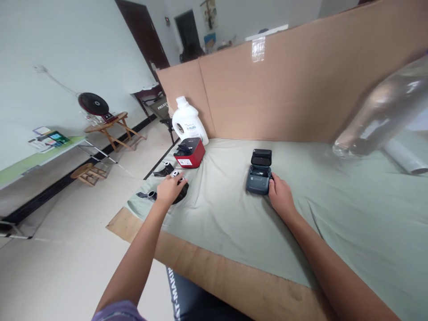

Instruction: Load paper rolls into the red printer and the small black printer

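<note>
My left hand point(170, 188) is at the left side of the table, its fingers bent over a small black roll point(181, 194) with a pale core. Part of that roll is hidden under the fingers. Other black rolls lie close by, one behind the hand point(168, 167) and one to its left point(152, 195), with loose dark strips trailing. On the right, my right hand point(281, 195) grips the right edge of a dark portable printer point(258, 183). The printer rests on the cloth with its lid point(261, 157) swung up and back.
Behind the rolls stand a red and black box-shaped device point(192, 156) and a white jug point(189, 120). A cardboard panel point(274, 98) closes off the back. Clear plastic wrap point(377, 116) and a white tube point(406, 156) are at right. The wooden table edge point(214, 263) runs in front.
</note>
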`<state>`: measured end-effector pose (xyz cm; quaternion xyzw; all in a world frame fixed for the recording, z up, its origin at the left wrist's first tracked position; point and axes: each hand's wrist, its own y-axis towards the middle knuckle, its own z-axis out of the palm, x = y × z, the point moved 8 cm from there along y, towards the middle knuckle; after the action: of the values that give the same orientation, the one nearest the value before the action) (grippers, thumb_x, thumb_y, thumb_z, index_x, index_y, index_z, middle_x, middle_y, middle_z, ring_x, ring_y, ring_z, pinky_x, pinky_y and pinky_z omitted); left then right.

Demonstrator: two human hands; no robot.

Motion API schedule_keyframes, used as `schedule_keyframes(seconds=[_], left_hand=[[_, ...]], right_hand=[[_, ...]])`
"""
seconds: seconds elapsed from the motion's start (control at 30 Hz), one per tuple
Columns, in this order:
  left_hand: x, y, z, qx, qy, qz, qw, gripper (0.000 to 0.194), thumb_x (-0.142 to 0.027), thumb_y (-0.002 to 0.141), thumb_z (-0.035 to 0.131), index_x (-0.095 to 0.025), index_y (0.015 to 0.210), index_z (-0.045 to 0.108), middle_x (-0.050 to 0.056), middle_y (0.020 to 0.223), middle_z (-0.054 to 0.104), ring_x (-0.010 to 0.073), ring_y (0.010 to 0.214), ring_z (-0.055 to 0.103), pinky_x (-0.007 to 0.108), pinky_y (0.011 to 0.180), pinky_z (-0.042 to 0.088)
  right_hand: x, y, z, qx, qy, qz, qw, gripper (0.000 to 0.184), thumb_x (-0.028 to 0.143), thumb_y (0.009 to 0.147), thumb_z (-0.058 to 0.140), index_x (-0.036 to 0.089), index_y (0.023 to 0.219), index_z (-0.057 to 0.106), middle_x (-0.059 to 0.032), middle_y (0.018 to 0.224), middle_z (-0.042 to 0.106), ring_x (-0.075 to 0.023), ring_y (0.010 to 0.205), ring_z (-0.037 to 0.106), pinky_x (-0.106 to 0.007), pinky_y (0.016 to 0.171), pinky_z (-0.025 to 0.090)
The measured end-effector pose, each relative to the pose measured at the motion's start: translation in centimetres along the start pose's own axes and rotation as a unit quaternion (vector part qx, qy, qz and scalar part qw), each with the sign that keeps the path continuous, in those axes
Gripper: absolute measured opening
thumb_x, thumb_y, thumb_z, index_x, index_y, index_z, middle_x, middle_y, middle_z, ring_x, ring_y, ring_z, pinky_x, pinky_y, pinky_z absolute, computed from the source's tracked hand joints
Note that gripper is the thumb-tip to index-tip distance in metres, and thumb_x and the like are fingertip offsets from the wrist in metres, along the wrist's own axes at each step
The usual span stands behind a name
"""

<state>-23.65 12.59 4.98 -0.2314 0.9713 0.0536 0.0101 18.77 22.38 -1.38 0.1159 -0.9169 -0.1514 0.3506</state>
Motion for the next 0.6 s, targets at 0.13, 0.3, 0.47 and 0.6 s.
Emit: schedule_keyframes(seconds=[0.13, 0.3, 0.47, 0.6], left_hand=[[5.1, 0.0, -2.3, -0.078, -0.086, -0.071, 0.991, 0.059, -0.057, 0.1, 0.036, -0.025, 0.14, 0.064, 0.015, 0.108, 0.072, 0.0312, 0.1, 0.068, 0.039, 0.09, 0.05], [8.6, 2.0, -3.1, -0.068, -0.113, -0.082, 0.988, 0.051, -0.053, 0.095, 0.047, -0.022, 0.128, 0.071, 0.009, 0.116, 0.076, 0.0293, 0.103, 0.068, 0.035, 0.091, 0.049], [4.5, 5.6, -0.4, 0.07, -0.043, -0.005, 0.997, 0.055, -0.058, 0.09, 0.053, -0.026, 0.132, 0.067, 0.009, 0.123, 0.074, 0.0308, 0.114, 0.066, 0.034, 0.089, 0.049], [2.7, 6.8, 0.4, 0.106, -0.032, 0.044, 0.993, 0.042, -0.037, 0.083, 0.064, -0.026, 0.122, 0.071, 0.008, 0.119, 0.075, 0.0284, 0.111, 0.067, 0.031, 0.088, 0.049]], right_hand=[[0.0, 0.1, -0.1, 0.002, 0.0, 0.006, 1.0, 0.056, 0.036, 0.102, 0.026, 0.009, 0.14, 0.057, -0.0197, 0.115, 0.071, -0.0344, 0.103, 0.065, -0.048, 0.091, 0.048], [-0.1, 0.2, 0.0, 0.009, -0.001, 0.014, 1.0, 0.058, 0.035, 0.101, 0.026, 0.006, 0.14, 0.057, -0.0218, 0.118, 0.071, -0.0359, 0.106, 0.065, -0.05, 0.093, 0.049], [-0.4, 0.2, -0.1, -0.007, 0.004, 0.016, 1.0, 0.056, 0.037, 0.1, 0.028, 0.009, 0.138, 0.059, -0.0209, 0.119, 0.071, -0.0351, 0.106, 0.065, -0.05, 0.092, 0.05], [-0.5, 0.2, 0.0, -0.012, 0.014, 0.013, 1.0, 0.055, 0.038, 0.1, 0.029, 0.011, 0.137, 0.06, -0.0188, 0.119, 0.072, -0.0338, 0.107, 0.065, -0.05, 0.094, 0.05]])
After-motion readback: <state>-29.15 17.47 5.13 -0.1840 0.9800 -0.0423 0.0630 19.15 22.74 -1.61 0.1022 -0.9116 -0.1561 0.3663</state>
